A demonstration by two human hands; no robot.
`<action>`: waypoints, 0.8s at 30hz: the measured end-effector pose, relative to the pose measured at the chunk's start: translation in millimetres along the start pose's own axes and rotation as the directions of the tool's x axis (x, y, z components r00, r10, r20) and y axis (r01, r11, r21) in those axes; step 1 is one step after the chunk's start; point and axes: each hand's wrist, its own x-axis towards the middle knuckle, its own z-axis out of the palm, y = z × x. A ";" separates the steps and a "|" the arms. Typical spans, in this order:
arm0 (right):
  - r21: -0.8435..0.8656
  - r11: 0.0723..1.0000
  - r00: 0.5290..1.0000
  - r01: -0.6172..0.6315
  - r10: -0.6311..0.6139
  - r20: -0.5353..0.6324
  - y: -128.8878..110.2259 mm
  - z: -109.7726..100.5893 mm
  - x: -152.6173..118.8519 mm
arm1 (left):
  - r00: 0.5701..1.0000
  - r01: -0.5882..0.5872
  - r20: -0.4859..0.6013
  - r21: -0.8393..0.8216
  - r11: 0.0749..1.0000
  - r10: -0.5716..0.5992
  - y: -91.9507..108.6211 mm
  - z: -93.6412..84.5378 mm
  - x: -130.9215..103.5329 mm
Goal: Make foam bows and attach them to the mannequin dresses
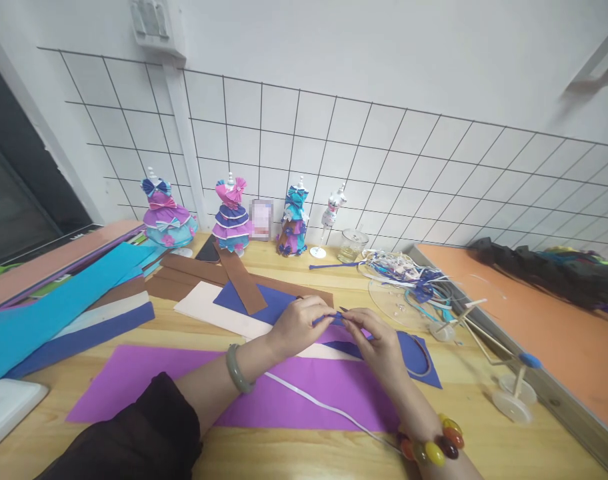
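The work in hand looks partway along, judging by how things lie: a small blue piece [337,320] is gathered between 2 hands, narrow and apparently folded or bunched, and nothing visible fixes it to anything else. Its shaping seems unfinished. On the far side, the left dress form [168,217], the pink-topped dress form [231,220] and the teal-topped dress form [295,220] make 3 that look fully dressed, while the white form [333,210] to their right (number 4 in the row) is mostly bare. Plenty of flat material lies about: a purple sheet [294,393] on the near side, a brown strip [241,283] and a pale strip [204,310] beyond it.

The small blue piece sits right at the fingertips, above the cloth rather than down on the table [179,460]. The left hand [297,327] has thumb and forefinger pinched on its left end; the right hand [377,337] pinches the right end in the same way, the 2 sets of fingertips near each other with a short stretch of blue showing between. A dark, pointed bit shows just beside the right fingertips, too small to identify.
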 end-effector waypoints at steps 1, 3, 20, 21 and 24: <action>0.001 1.000 1.000 0.005 -0.005 -0.002 0.0 0.0 0.0 | 1.000 -0.004 0.005 0.017 1.000 0.004 0.4 -0.5 0.0; 0.002 1.000 1.000 0.014 -0.014 -0.004 0.2 0.1 0.1 | 1.000 0.005 0.011 0.030 1.000 -0.006 1.3 -1.5 0.3; -0.028 0.999 0.999 0.017 -0.016 0.036 3.3 2.2 -2.3 | 0.996 0.075 0.043 -0.007 0.997 -0.075 -2.6 -2.5 1.5; -0.033 0.999 0.999 0.014 -0.012 0.039 2.8 2.3 -2.2 | 0.996 0.076 0.045 -0.003 0.997 -0.076 -2.2 -2.4 1.5; -0.061 0.998 0.998 0.015 -0.012 0.059 0.7 2.7 -1.5 | 0.996 0.073 0.052 0.010 0.997 -0.074 -0.7 -1.7 1.3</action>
